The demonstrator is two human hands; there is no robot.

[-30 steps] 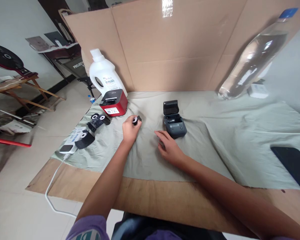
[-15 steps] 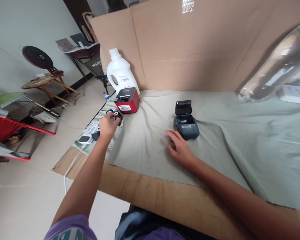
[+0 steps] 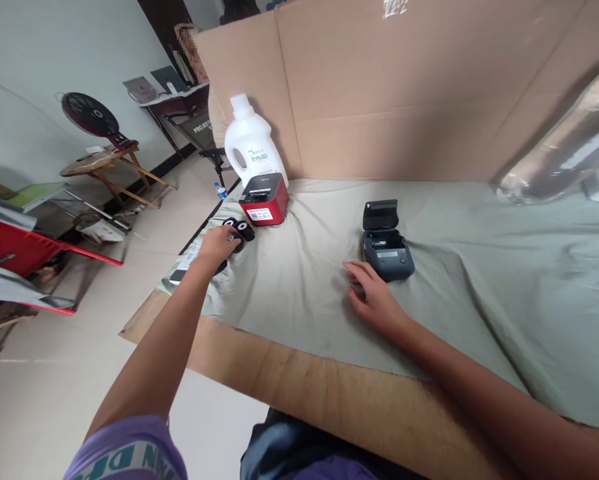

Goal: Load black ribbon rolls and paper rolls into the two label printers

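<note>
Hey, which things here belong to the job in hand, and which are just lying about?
Likely in the job:
- black rolls, at the left hand
- open-lidded printer, beside the right hand

Probably just lying about:
- red printer
- white jug
- clear bottle
- fan

Rolls (image 3: pixel 246 231) near the left edge of the surface (image 3: pixel 299 293), left hand (image 3: pixel 218 245) at them, first printer (image 3: pixel 274 203) just behind, jug (image 3: pixel 256 148) behind that, cardboard (image 3: pixel 379 100) along the back edge, second printer (image 3: pixel 389 261) farther right, right hand (image 3: pixel 372 298) before it.

Purple sleeve (image 3: pixel 142 430), teal lettering (image 3: pixel 150 455), dark trousers (image 3: pixel 269 443)
</note>
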